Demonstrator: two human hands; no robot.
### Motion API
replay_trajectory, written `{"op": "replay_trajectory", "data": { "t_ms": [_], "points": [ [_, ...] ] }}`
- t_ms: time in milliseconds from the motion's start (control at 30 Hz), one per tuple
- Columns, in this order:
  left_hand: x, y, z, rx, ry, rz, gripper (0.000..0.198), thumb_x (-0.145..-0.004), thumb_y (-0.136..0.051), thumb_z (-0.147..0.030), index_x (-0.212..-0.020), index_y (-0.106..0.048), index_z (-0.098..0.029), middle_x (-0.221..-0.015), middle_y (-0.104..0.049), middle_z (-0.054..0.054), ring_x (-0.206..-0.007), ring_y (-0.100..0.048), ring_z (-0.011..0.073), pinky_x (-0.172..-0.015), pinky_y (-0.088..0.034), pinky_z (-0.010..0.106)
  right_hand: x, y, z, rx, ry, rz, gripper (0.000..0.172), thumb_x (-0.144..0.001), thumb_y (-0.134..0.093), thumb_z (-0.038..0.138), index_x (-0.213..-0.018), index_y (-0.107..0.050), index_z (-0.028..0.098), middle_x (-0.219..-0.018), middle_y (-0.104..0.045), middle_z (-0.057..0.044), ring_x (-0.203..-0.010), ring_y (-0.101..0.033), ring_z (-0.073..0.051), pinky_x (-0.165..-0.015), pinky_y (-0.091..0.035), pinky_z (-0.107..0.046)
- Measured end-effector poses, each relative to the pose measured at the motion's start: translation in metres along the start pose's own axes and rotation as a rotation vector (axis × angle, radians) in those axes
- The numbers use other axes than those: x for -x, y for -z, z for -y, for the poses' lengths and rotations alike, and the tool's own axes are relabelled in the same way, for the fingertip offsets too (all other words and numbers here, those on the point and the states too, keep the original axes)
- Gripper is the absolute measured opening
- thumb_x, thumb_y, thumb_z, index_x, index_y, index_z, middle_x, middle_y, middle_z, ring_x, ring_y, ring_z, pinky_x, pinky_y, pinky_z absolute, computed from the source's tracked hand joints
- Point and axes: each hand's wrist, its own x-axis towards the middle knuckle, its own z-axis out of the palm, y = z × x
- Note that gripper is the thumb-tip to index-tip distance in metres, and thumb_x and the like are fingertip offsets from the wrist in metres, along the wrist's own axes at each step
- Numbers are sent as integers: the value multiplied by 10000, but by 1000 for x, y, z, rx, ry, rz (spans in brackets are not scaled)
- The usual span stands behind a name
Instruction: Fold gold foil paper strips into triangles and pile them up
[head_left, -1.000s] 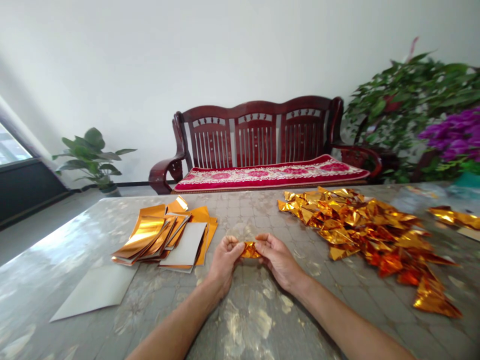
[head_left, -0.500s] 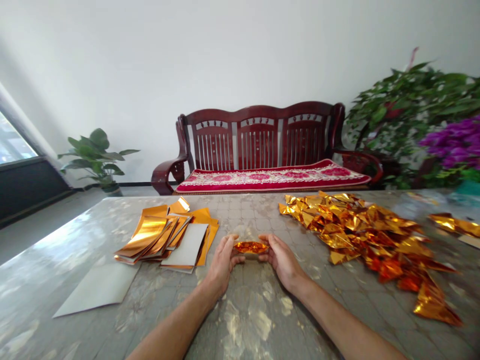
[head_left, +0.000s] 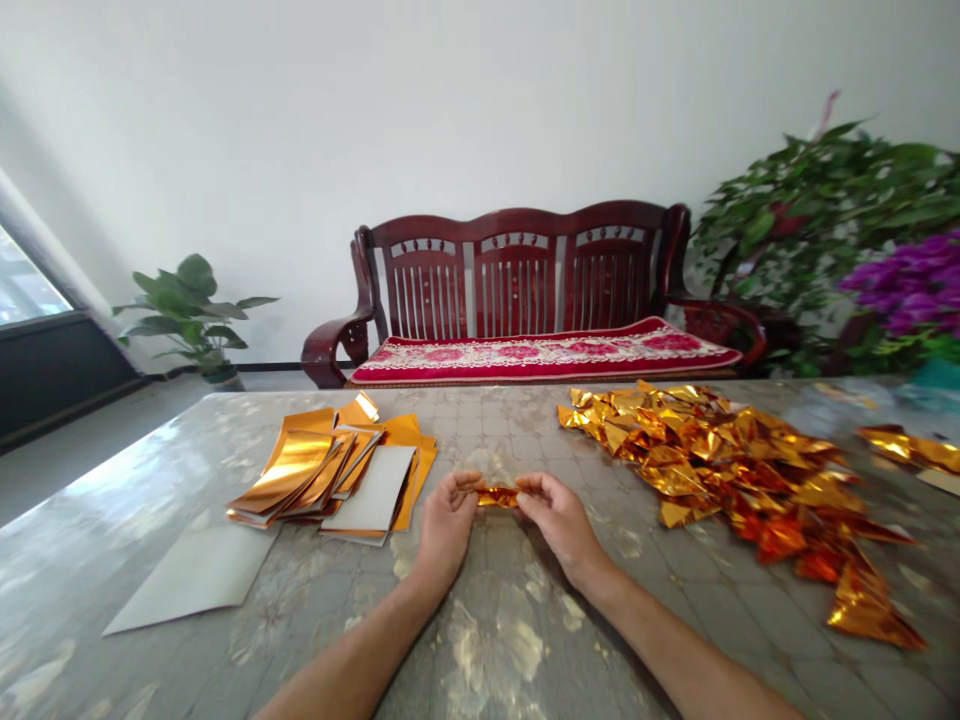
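Note:
Between my hands is a small folded piece of gold foil paper (head_left: 498, 497), its two ends hidden by my fingers. My left hand (head_left: 451, 515) pinches its left end, and my right hand (head_left: 553, 515) pinches the right end. Left of my hands lies a loose stack of gold foil sheets (head_left: 300, 465), some turned to their pale backs. A single pale sheet (head_left: 196, 578) rests flat nearer to me. To the right, a wide heap of folded gold foil pieces (head_left: 705, 465) spreads over the table.
The patterned grey table (head_left: 480, 640) reaches across the view. Behind it stands a dark red wooden bench (head_left: 517, 280) with a red and white cushion (head_left: 540, 357). More gold foil (head_left: 904, 447) and clear plastic (head_left: 840, 405) lie at far right. Plants (head_left: 195, 315) stand beyond the table.
My fingers have closed in on both ends of the folded foil paper, so less of it shows. My hands have drawn slightly closer together.

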Motion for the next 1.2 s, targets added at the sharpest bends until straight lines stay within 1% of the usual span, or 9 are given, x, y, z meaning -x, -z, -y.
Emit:
{"op": "replay_trajectory", "data": {
  "t_ms": [200, 433, 533, 667, 867, 933, 1000, 1100, 1200],
  "points": [
    [6, -2, -1, -42, -139, 5, 246, -696, -720, -94, -919, -696, -195, -924, -742, 36, -852, -716, 181, -789, -554, 259, -2, 1, 0, 215, 157, -40, 129, -731, -656, 279, -832, -715, 224, -795, -721, -25, -745, -639, -215, -725, -484, -331],
    [5, -3, -2, 4, -79, -32, 110, -689, -754, -156, -764, -674, -169, -1125, -710, 78, -858, -716, 190, -760, -559, 278, 3, 1, 4, 363, 357, -79, 162, -804, -594, 242, -890, -730, 259, -912, -726, -40, -886, -643, -233, -824, -475, -346],
    [2, -1, 0, 6, -87, -61, 120, -667, -770, -164, -753, -687, -166, -998, -727, 58, -793, -692, 156, -750, -535, 254, 6, 0, 5, 385, 397, -86, 142, -806, -596, 241, -864, -724, 266, -887, -715, -37, -864, -636, -233, -818, -475, -347],
    [1, 2, 0, -52, -92, -67, 138, -636, -779, -159, -754, -708, -164, -685, -681, -2, -594, -593, 110, -604, -465, 199, 6, -2, 6, 376, 400, -80, 127, -803, -602, 237, -851, -717, 259, -859, -712, -34, -827, -634, -225, -787, -476, -334],
    [0, 1, -6, -7, -108, 5, 113, -611, -789, -172, -699, -719, -155, -710, -710, 26, -693, -633, 140, -697, -488, 221, 4, -6, 6, 217, 271, -63, 80, -751, -674, 289, -792, -691, 221, -769, -699, -28, -734, -624, -212, -717, -476, -320],
    [0, 0, -6, -14, -94, 19, 141, -589, -807, -179, -691, -713, -151, -701, -711, 26, -666, -633, 132, -667, -492, 213, 4, -6, 7, 184, 251, -71, 89, -741, -679, 299, -770, -679, 215, -743, -690, -22, -716, -616, -206, -701, -472, -313],
    [1, 0, -5, -3, -29, 30, 192, -575, -824, -210, -705, -697, -148, -636, -685, 5, -520, -575, 91, -519, -445, 179, 3, -5, 7, 182, 241, -80, 87, -735, -675, 298, -754, -676, 214, -727, -686, -18, -702, -610, -202, -688, -467, -309],
    [4, -1, -5, 21, 112, 66, 292, -589, -828, -295, -782, -669, -144, -523, -629, -28, -337, -431, 45, -346, -284, 145, 1, -3, 6, 220, 229, -88, 79, -728, -668, 292, -741, -685, 216, -716, -688, -13, -695, -609, -201, -684, -462, -308],
    [7, -2, -8, 77, 189, 105, 394, -557, -860, -327, -829, -648, -137, -568, -664, -6, -377, -518, 62, -363, -361, 139, -1, -2, 5, 241, 211, -71, 83, -723, -664, 290, -733, -696, 215, -717, -693, -13, -706, -613, -202, -693, -460, -307]
  ]
}}
